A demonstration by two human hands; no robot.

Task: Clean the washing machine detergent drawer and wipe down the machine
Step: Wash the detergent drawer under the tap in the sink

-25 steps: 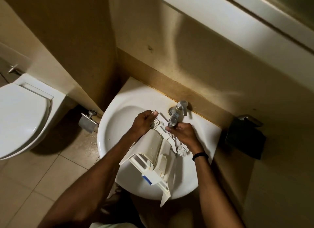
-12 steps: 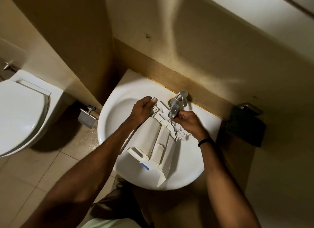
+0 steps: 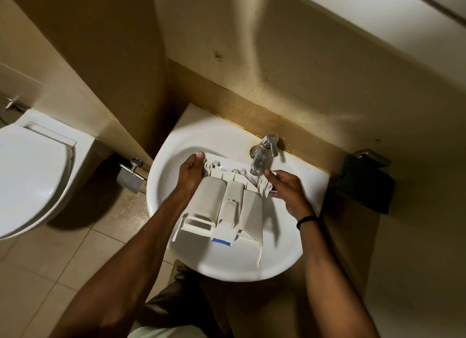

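The white plastic detergent drawer (image 3: 227, 206) lies upside down in the white sink (image 3: 171, 161), its rear end under the chrome tap (image 3: 263, 153). A small blue tab shows at its near end. My left hand (image 3: 191, 172) grips the drawer's far left corner. My right hand (image 3: 286, 186) holds the far right corner, fingers on the ribbed rear edge just below the spout. Whether water runs from the tap is unclear.
A white toilet (image 3: 32, 176) with its lid down stands at the left. A metal paper holder (image 3: 131, 177) is on the wall beside the sink. A dark towel (image 3: 365, 186) hangs from a holder at the right. Beige tiled floor lies below.
The drawer has turned from tilted on its side to lying flatter, bottom up, squarer under the tap. My right hand shifted outward to its right corner; the view dropped a little.
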